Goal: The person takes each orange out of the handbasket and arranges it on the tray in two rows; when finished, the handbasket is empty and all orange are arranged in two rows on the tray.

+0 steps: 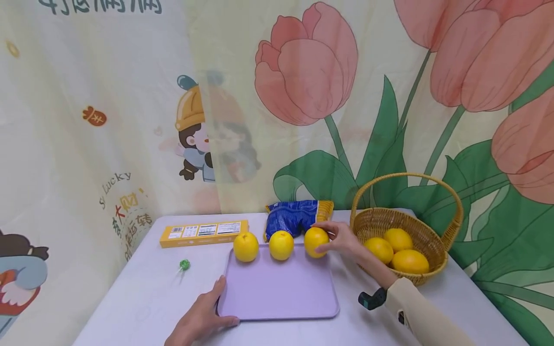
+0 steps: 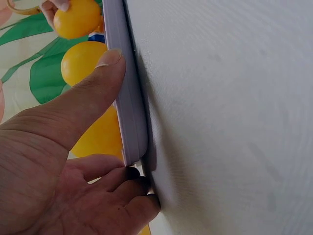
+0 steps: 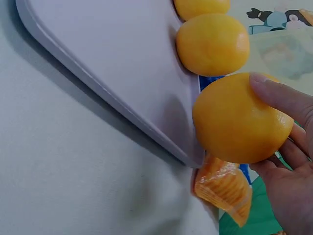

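Note:
My right hand [image 1: 344, 239] pinches an orange [image 1: 316, 242] between thumb and fingers, over the far right corner of a lilac tray [image 1: 277, 293]. Two more oranges stand along the tray's far edge: a middle orange [image 1: 281, 245] and a left orange [image 1: 245, 247]. In the right wrist view the held orange [image 3: 239, 120] hides part of the tray's corner. My left hand [image 1: 202, 310] grips the tray's near left corner. The left wrist view has the thumb [image 2: 105, 73] along the rim and the other fingers curled at the corner.
A wicker basket [image 1: 443, 262] with a tall handle holds several oranges on the right. Behind the tray lie a blue and orange packet [image 1: 290, 218] and a flat yellow box [image 1: 203, 233]. A green-wrapped lollipop [image 1: 184, 265] lies left of the tray on the white table.

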A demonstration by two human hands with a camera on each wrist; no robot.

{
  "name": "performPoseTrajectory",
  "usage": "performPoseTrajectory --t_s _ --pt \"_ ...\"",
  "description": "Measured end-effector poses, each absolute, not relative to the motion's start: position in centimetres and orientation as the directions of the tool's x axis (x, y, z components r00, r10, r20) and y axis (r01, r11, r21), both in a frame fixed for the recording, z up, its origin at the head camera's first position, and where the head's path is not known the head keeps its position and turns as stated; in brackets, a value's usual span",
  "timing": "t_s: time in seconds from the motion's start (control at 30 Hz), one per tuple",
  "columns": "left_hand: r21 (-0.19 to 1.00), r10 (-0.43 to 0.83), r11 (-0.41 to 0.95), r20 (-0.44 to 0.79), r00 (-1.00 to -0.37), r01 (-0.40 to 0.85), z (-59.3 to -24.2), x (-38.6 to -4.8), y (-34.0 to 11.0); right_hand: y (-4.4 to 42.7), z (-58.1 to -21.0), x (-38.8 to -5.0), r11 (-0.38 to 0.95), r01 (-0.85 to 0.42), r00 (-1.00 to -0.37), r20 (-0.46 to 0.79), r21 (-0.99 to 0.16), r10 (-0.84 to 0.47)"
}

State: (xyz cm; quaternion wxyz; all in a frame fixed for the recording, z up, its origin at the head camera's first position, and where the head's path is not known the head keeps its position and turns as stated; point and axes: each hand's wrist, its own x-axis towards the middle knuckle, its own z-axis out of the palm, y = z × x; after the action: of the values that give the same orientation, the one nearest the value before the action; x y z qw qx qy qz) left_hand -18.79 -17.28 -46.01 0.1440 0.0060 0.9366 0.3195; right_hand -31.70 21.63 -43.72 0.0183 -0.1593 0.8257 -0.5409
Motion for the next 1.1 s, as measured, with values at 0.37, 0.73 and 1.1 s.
performPoseTrajectory --t_s 0.37,0.73,1.1 --pt "0.588 0.079 0.801 -0.292 -0.953 -0.114 -46.3 -19.0 -17.0 21.6 -45.6 -32.3 0.377 -0.252 -0.95 0.153 -0.892 -0.272" --pt "0.578 0.087 0.81 -0.278 -0.957 -0.094 -46.4 -19.0 -17.2 21.7 -45.9 -32.4 0.401 -0.267 -0.949 0.165 -0.876 -0.27" --pt "0.579 0.1 0.811 -0.273 -0.957 -0.08 -46.3 -19.0 -17.2 22.1 -45.1 -31.4 0.378 -0.297 -0.939 0.197 -0.877 -0.281"
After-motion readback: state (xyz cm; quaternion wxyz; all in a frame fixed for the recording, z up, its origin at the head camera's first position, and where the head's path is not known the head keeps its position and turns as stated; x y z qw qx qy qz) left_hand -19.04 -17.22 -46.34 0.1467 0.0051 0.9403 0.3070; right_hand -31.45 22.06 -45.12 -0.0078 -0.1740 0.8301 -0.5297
